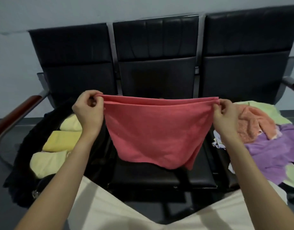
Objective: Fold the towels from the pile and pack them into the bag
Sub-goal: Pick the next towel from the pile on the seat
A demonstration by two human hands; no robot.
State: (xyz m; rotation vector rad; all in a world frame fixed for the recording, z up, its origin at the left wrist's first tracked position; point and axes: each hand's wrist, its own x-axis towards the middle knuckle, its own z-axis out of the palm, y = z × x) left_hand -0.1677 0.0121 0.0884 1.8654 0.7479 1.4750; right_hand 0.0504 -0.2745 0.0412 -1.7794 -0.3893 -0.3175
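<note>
We are pinching the top corners of the coral-pink doubled terry towel (pixel 153 130), left hand (pixel 88 110) and right hand (pixel 226 117) fingers curled tight, above the black padded middle seat (pixel 159 176). Uneven tension risks the layers slipping apart before reaching the open black bag (pixel 27 146) left of that seat.

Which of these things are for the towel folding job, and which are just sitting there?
For the job: pink towel, pinched at its top corners by the left hand and right hand; black bag holding folded yellow towels; towel pile.

Just there: black seats; armrest.
</note>
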